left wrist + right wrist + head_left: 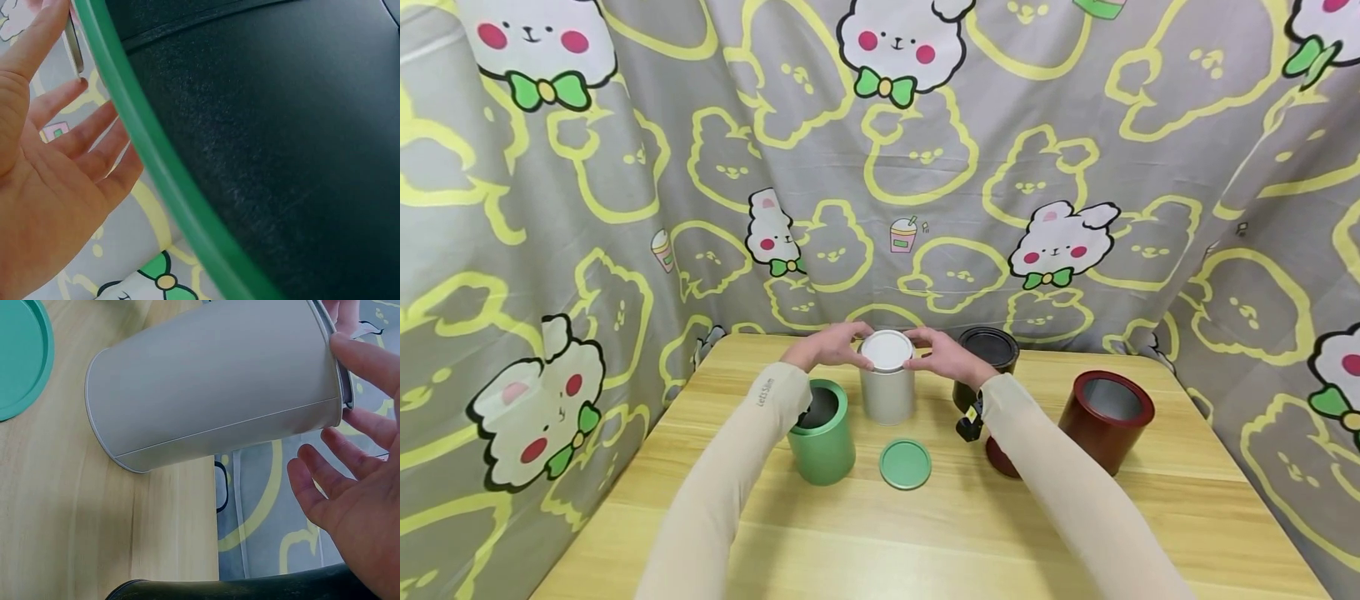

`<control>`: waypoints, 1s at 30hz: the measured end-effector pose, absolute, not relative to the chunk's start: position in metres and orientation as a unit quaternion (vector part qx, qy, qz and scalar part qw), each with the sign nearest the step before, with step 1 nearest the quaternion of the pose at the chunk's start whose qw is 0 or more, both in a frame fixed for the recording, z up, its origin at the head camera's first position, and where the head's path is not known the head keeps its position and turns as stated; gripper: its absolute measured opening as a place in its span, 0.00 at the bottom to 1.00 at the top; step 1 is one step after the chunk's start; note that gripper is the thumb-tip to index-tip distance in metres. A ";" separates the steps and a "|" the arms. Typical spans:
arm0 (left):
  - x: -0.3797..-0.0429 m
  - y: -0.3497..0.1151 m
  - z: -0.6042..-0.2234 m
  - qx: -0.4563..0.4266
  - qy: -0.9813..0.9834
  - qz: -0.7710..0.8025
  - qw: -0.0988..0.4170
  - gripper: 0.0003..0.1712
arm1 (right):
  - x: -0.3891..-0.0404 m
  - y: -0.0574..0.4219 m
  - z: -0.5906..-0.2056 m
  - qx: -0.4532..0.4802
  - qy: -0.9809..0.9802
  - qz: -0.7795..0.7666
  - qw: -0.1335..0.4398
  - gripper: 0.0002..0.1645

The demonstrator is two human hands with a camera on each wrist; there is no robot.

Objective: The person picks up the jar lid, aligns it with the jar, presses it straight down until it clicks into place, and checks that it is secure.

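Observation:
A white lid sits at the top of the white canister. From the left, my left hand holds the lid's edge between thumb and index finger, its other fingers spread in the left wrist view. My right hand grips the opposite side of the lid. In the right wrist view, a narrow dark gap shows between the lid and the canister's rim, with the thumb right at that rim. Under my left wrist stands an uncovered green canister; its green rim fills much of the left wrist view.
A green lid lies flat in front of the white canister. Beside my right forearm are a covered black canister and an uncovered dark red canister. The forearm partly hides a red lid. A patterned curtain borders the wooden table.

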State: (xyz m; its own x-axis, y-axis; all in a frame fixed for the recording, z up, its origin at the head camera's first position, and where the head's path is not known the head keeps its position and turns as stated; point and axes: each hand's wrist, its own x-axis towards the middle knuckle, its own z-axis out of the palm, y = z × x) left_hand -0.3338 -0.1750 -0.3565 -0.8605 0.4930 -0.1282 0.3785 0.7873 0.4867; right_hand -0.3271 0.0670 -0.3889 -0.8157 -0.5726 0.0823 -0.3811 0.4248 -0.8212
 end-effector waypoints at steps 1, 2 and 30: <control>-0.334 -0.175 -0.357 0.234 0.936 0.229 0.127 0.34 | -0.331 0.067 -0.393 -0.283 0.838 -0.455 0.106 0.36; -0.335 -0.175 -0.357 0.235 0.935 0.230 0.129 0.34 | -0.335 0.068 -0.397 -0.282 0.838 -0.456 0.107 0.37; -0.341 -0.180 -0.366 0.222 0.910 0.296 0.189 0.34 | -0.344 0.067 -0.416 -0.251 0.835 -0.471 0.137 0.37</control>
State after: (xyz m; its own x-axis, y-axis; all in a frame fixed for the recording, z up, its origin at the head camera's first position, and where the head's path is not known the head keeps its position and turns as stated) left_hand -0.3415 -0.1803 -0.3660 -0.8299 0.5157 -0.2130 0.2918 0.7265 0.6221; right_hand -0.3437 0.0667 -0.4165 -0.8365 -0.5480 0.0072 -0.2895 0.4306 -0.8548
